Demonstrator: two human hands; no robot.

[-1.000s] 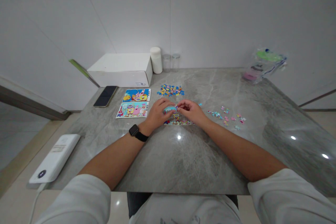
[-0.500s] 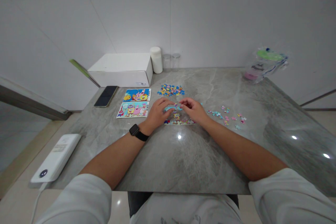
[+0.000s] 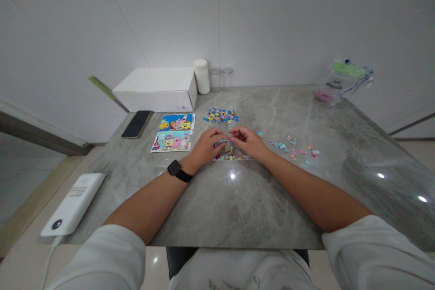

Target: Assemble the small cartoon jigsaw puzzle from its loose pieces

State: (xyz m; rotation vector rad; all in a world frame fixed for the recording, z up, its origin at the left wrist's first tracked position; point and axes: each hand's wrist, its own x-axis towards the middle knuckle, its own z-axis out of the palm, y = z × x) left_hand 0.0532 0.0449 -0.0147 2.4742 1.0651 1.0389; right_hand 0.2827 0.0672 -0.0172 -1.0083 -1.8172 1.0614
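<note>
A partly assembled jigsaw puzzle [image 3: 234,157] lies on the grey marbled table, its lower edge showing between and below my hands. My left hand [image 3: 208,146] rests at its left side, with the fingers stretched over the upper part and the thumb apart from them. From the right, my right hand [image 3: 250,142] reaches over the puzzle, thumb and fingertips pinched together close to the left fingertips. Whatever sits in that pinch is too small and covered to make out. Much of the puzzle's upper part is hidden under both hands.
Behind the hands lies a heap of puzzle pieces [image 3: 221,115]; loose pieces [image 3: 294,150] are scattered to the right. Two picture cards [image 3: 175,141] and a phone [image 3: 137,124] lie left. A white box [image 3: 154,95], white bottle [image 3: 202,77], glass jars [image 3: 227,79] and plastic bag [image 3: 343,82] stand farther back.
My right fingertips have moved slightly left and closer to my left fingertips. My left fingers have come down a little over the puzzle's upper part, covering more of it.
</note>
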